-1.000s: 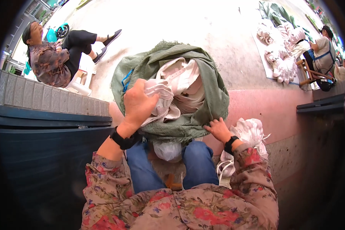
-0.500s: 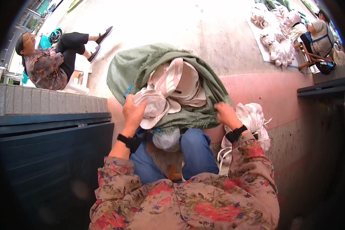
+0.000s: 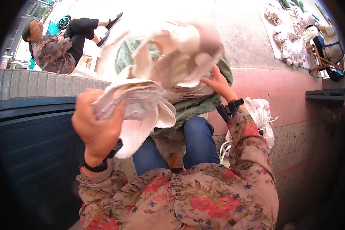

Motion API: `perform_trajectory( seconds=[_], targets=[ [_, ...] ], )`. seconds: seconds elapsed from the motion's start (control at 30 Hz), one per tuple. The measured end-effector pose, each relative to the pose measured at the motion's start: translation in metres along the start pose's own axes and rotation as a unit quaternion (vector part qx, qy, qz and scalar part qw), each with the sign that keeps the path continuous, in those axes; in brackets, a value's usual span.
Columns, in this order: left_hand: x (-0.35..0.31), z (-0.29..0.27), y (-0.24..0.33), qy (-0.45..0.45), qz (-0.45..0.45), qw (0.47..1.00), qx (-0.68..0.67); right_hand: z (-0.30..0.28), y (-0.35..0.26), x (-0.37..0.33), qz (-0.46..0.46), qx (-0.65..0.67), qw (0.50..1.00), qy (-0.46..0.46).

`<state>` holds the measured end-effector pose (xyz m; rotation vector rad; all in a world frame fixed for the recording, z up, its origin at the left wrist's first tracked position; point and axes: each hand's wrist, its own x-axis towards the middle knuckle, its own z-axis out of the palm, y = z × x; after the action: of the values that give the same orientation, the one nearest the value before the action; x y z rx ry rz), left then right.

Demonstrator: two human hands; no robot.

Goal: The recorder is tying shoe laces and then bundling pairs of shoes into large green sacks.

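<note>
My left hand (image 3: 97, 122) is wrapped round one end of a stack of pinkish-white shoe uppers (image 3: 136, 99), raised close above my left knee. Joined to that stack or against it, a second bunch of uppers (image 3: 188, 53) fans up over the sack, smeared by motion. My right hand (image 3: 219, 85) is at this bunch's lower right edge, thumb in front and fingers partly hidden behind it. Below and behind the uppers lies a green woven sack (image 3: 197, 111), mostly covered by them.
More bundled uppers (image 3: 258, 111) with loose white laces lie beside my right knee. A dark blue panel (image 3: 38, 138) stands at my left. Far left, a person (image 3: 59, 50) sits on a white stool; far right, another person (image 3: 329, 44) sits by piled white bundles (image 3: 289, 42).
Both hands have lifted uppers up out of the sack. My left hand has come nearer and leftward with its stack; my right hand has moved from the sack's rim to the uppers.
</note>
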<state>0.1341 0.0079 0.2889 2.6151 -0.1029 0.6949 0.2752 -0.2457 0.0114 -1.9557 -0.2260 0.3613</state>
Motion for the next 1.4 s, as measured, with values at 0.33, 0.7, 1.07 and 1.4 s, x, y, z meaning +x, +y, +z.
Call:
perform_trajectory(
  seconds=[0.33,0.7,1.07,1.4],
  targets=[
    [-0.042,-0.093,0.015,0.143,-0.001,0.987,0.071,0.056,-0.136,0.043,-0.140,0.181,0.966,-0.124],
    [-0.076,-0.152,-0.018,0.388,-0.012,0.911,0.138,-0.009,-0.281,-0.020,-0.306,-0.111,0.914,0.241],
    [-0.035,-0.044,-0.032,0.109,0.153,0.966,-0.177,-0.168,-0.332,-0.107,-0.334,-0.366,0.756,0.428],
    [-0.102,0.109,-0.112,-0.111,0.001,0.991,-0.076,-0.222,-0.193,-0.115,-0.171,-0.507,0.779,0.328]
  ],
)
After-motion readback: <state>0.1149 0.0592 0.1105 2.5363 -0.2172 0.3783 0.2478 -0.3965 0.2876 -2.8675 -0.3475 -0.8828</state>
